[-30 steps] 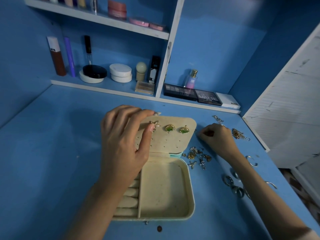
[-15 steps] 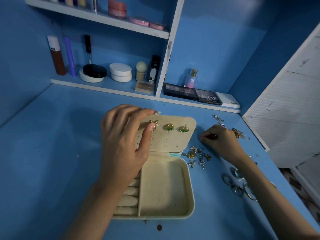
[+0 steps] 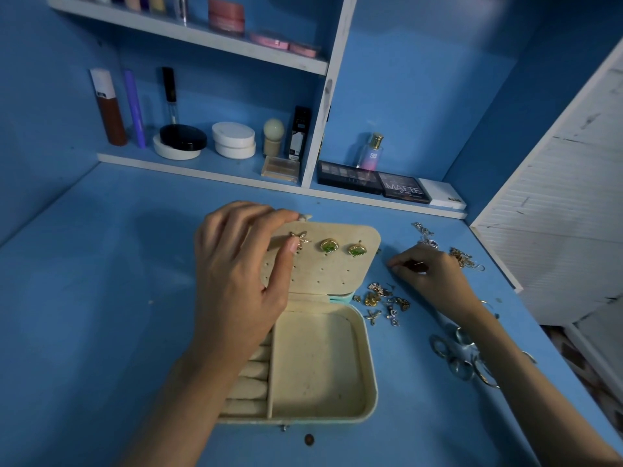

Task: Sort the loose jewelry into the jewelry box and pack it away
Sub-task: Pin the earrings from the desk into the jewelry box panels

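Observation:
A cream jewelry box point(image 3: 368, 382) lies open on the blue table, its lid point(image 3: 337, 276) tilted up. Two green stud earrings point(image 3: 328, 246) and a star-shaped earring point(image 3: 301, 236) sit in the lid's holes. My left hand point(image 3: 239, 281) grips the lid's left top edge, with the thumb tip touching the star earring. My right hand point(image 3: 436, 276) rests on the table to the right of the lid, its fingers pinching a small thin piece of jewelry. Loose gold and silver earrings point(image 3: 381, 299) lie beside the box hinge. Several silver rings point(image 3: 455, 360) lie under my right forearm.
Tangled chains point(image 3: 467, 259) lie beyond my right hand near the table's right edge. The box holds ring rolls point(image 3: 249, 387) on its left side. Cosmetics fill the back shelf, including a dark palette point(image 3: 374, 182) and a perfume bottle point(image 3: 371, 153). A white slatted panel point(image 3: 566, 203) stands at the right.
My right hand has shifted slightly right, away from the lid, staying curled on the table. My left hand has kept its hold on the lid.

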Demonstrator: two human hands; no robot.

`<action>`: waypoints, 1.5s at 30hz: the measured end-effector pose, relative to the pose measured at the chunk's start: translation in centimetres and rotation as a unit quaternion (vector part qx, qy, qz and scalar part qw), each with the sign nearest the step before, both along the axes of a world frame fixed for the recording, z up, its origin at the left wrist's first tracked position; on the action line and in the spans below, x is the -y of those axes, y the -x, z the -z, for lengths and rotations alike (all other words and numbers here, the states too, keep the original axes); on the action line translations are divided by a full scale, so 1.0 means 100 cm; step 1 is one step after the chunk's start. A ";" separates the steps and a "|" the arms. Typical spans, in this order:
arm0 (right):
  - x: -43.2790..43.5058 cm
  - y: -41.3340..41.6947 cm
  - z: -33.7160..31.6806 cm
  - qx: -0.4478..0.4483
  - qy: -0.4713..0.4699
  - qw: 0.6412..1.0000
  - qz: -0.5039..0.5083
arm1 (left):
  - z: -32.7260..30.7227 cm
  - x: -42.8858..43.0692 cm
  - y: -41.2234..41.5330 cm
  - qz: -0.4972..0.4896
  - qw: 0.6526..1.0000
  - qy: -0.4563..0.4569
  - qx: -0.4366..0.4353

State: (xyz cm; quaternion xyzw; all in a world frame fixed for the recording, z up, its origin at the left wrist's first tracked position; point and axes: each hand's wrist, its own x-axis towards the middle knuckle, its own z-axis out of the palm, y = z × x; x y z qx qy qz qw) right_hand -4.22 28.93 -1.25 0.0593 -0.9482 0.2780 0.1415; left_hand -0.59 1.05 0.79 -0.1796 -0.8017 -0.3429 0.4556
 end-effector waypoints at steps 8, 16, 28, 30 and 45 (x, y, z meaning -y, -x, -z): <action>0.001 -0.001 0.000 0.008 0.017 1.000 -0.012 | -0.001 -0.001 0.000 -0.002 1.000 -0.003 -0.001; 0.001 0.002 0.002 0.002 0.028 1.000 0.012 | -0.002 0.000 0.000 -0.002 1.000 0.003 0.004; 0.008 0.001 0.006 -0.033 0.006 0.999 0.020 | -0.001 0.000 0.000 -0.002 1.000 0.000 0.005; 0.008 0.000 0.005 -0.034 0.004 0.999 0.014 | -0.001 0.000 0.000 -0.001 1.000 0.000 0.003; 0.009 -0.005 0.003 -0.026 -0.004 1.000 -0.010 | -0.001 0.000 0.000 -0.003 1.000 0.003 0.007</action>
